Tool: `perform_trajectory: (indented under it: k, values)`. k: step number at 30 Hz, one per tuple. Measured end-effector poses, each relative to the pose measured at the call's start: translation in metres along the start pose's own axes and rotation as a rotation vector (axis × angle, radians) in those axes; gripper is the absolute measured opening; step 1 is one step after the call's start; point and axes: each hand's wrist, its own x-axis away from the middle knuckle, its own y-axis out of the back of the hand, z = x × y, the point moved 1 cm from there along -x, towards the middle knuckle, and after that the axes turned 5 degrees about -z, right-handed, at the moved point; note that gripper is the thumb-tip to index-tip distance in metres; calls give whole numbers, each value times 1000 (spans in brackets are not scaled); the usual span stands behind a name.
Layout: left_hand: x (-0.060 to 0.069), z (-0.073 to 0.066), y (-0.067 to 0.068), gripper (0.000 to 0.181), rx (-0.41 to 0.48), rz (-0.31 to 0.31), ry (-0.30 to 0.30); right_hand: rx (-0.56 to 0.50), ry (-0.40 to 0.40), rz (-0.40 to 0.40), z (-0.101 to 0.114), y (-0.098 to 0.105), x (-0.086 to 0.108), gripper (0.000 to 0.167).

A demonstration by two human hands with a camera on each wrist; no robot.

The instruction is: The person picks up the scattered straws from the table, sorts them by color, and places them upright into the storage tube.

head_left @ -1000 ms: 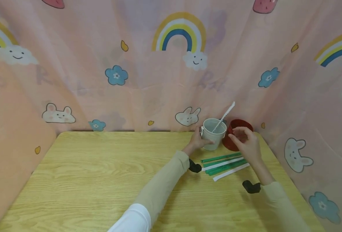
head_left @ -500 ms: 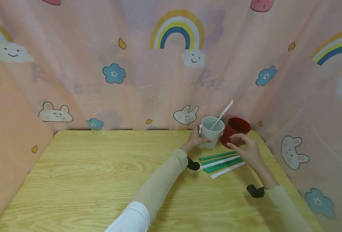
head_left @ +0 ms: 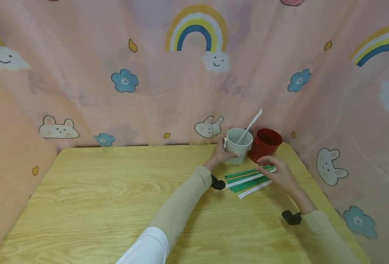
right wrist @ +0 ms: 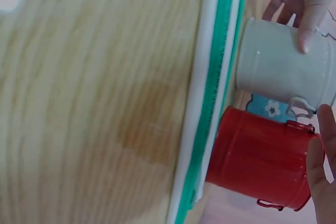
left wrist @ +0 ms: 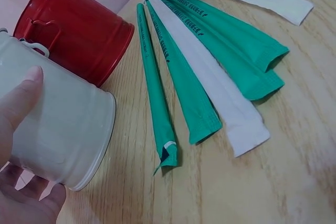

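My left hand (head_left: 221, 154) holds a small white metal bucket (head_left: 236, 152) at the back right of the table, its thumb on the near wall. A white paper-wrapped straw (head_left: 254, 121) leans out of that bucket. Beside it stands a red metal bucket (left wrist: 84, 30). In front of the two buckets, several straws lie fanned out, some in green wrappers (left wrist: 181, 87) and some in white wrappers (left wrist: 239, 114). Over the right ends of the straws is my right hand (head_left: 280, 176). Its thumb and forefinger are apart in the right wrist view, with nothing seen between them.
The wooden table (head_left: 115, 198) extends far to the left of the straws. A pink printed curtain (head_left: 168, 95) hangs behind the table and along both sides. Black camera mounts (head_left: 291, 217) sit at both wrists.
My right hand has come down from in front of the red bucket to the straws. The left hand keeps its hold on the white bucket. The head view has shifted slightly.
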Motion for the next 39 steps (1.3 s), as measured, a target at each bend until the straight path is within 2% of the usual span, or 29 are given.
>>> perform_trajectory:
  k: [5, 9, 13, 14, 18, 20, 21, 24, 26, 31, 35, 39]
  values:
    - [-1, -2, 1, 83, -24, -1, 7, -10, 35, 81, -6, -2, 4, 20]
    - [-2, 0, -2, 83, -49, 5, 22, 17, 58, 210, -11, -2, 12, 22]
    - [-2, 4, -3, 82, -33, 14, 18, 14, 61, 321, -16, -3, 20, 23]
    - [-6, 10, -5, 83, -34, 12, -10, 14, 67, 332, -17, -3, 22, 23]
    - [-4, 10, -6, 83, -38, 13, -21, 29, 78, 359, -22, -2, 27, 24]
    - [-3, 9, -6, 83, -28, 7, -19, 39, 64, 379, -24, -2, 29, 25]
    - [2, 2, -5, 82, -22, 8, 8, 46, 47, 396, -25, -1, 30, 25]
    - [3, 1, -6, 81, -21, -1, 18, 69, 9, 433, -27, -1, 33, 22]
    - [3, 0, -6, 81, -32, -5, 22, 85, 35, 446, -28, -2, 34, 18]
    - [5, -1, -4, 79, -43, -15, 11, 109, 171, 461, -28, -6, 34, 13]
    - [4, -2, -2, 78, -39, -8, 8, 120, 169, 472, -28, -6, 32, 15]
    - [3, -4, 0, 78, -34, 1, 2, 160, 201, 472, -28, -6, 28, 18]
